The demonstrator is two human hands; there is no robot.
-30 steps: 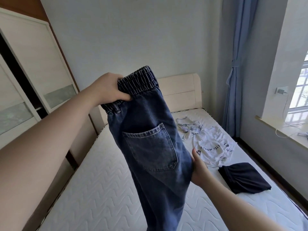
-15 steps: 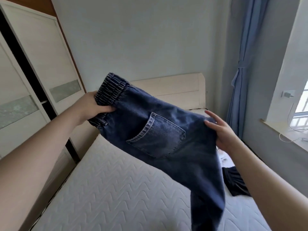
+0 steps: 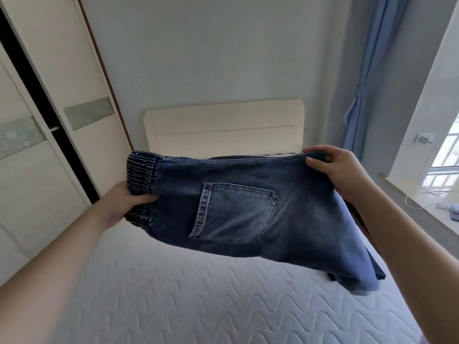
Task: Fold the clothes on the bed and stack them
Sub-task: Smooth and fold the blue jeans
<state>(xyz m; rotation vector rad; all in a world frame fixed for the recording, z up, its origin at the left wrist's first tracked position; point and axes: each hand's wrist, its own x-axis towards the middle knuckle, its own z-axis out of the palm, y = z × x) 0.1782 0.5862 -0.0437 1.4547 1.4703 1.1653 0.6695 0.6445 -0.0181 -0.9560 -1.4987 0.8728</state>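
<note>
Head view: jeans (image 3: pixel 248 209) held sideways in the air between both hands, above the mattress (image 3: pixel 198 301). Left hand (image 3: pixel 116 207) gripping the elastic waistband (image 3: pixel 141 175), thumb on top of the fabric. Right hand (image 3: pixel 340 170) pinching the upper edge at the far end — fingers curled over the denim, legs drooping below that wrist. Back pocket (image 3: pixel 233 214) facing the camera, midway between the hands. Beyond the hands — headboard (image 3: pixel 223 127); wardrobe (image 3: pixel 49 120) past the left hand, curtain (image 3: pixel 367 78) above the right.
</note>
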